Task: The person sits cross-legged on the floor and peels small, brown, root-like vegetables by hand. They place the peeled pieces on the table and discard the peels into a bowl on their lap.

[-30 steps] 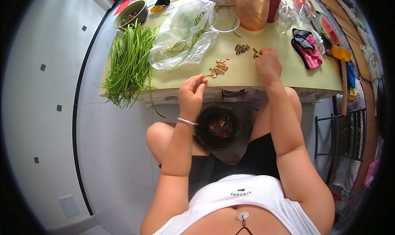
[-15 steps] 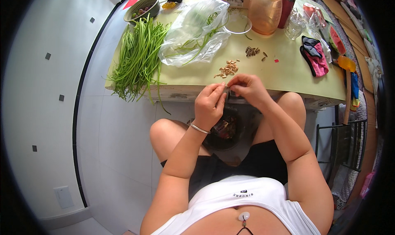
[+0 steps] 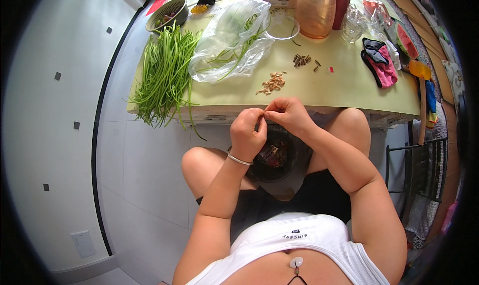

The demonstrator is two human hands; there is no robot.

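Just off the table's front edge, my left hand [image 3: 247, 133] and my right hand [image 3: 291, 116] meet fingertip to fingertip, both closed in a pinch. Whatever lies between the fingertips is too small and hidden to make out. Beyond them on the yellow-green table [image 3: 344, 93] is a small pile of pale shelled kernels [image 3: 272, 84]. Farther back sits a smaller pile of dark unshelled seeds [image 3: 301, 60], which look like sunflower seeds, with a couple lying apart beside it. Under my hands, between my knees, stands a dark bin [image 3: 272, 168] with scraps in it.
Long green stalks [image 3: 164, 75] overhang the table's left front edge, beside a clear plastic bag [image 3: 227, 50]. Behind are a basket [image 3: 172, 15], an orange jar [image 3: 314, 13] and a glass [image 3: 353, 30]. Pink-and-black cloth [image 3: 380, 65] and a watermelon piece [image 3: 406, 40] lie right.
My hands have come slightly lower and closer to me, and their fingertips now touch. The view has shifted a little; the piles look much the same.
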